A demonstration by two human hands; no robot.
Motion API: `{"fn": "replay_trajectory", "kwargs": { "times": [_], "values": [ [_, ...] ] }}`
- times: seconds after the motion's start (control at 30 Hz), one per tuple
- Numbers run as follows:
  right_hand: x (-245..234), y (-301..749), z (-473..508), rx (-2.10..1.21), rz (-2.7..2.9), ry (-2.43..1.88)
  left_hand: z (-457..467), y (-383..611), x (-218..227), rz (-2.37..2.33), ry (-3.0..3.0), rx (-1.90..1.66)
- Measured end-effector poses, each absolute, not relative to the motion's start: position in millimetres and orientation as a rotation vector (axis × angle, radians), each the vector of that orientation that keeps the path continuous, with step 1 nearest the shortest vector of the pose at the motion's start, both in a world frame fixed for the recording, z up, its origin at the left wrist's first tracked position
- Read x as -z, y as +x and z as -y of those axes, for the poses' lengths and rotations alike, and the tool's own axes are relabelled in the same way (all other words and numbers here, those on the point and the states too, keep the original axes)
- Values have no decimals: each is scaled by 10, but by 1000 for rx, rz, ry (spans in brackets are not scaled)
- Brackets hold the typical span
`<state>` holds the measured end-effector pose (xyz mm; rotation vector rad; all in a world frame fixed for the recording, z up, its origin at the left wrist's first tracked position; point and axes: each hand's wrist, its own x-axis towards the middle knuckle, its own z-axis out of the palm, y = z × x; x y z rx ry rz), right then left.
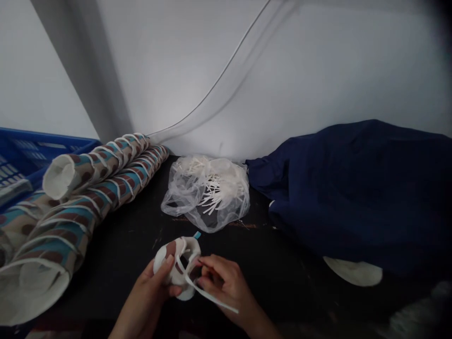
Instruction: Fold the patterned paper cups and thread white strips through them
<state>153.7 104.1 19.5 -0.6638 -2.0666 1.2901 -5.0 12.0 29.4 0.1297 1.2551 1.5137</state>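
A small baby shoe [172, 248], white and beige with brown spots and a blue tab at its heel, is held above the black table. My left hand [155, 284] is closed around its toe and side, thumb on top. At the shoe's opening edge, my right hand [222, 280] has thumb and forefinger pinched together on the white shoelace [212, 297]; the exact spot between the fingertips is partly hidden. One long end of that lace crosses in front of the right hand and hangs loose toward the lower right.
Behind the shoe lies a clear plastic bag [226, 214] of white laces. Long nested stacks of spotted fabric pieces [102, 197] run along the left, beside a blue crate [52, 142]. Dark blue cloth [353, 188] covers the right side, with a pale flat piece [355, 272] under its edge.
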Motion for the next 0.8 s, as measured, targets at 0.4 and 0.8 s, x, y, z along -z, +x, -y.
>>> {"fn": "replay_trajectory", "kwargs": {
  "times": [0.4,0.8],
  "values": [
    [-422,1445,-1077,-1673,2028,-589,-103,-8,-301,-1313,93,-1544],
    [-568,1303,-1159,-1476,2267,-481,-124,-51,-348,-1319,137,-1526]
  ]
}}
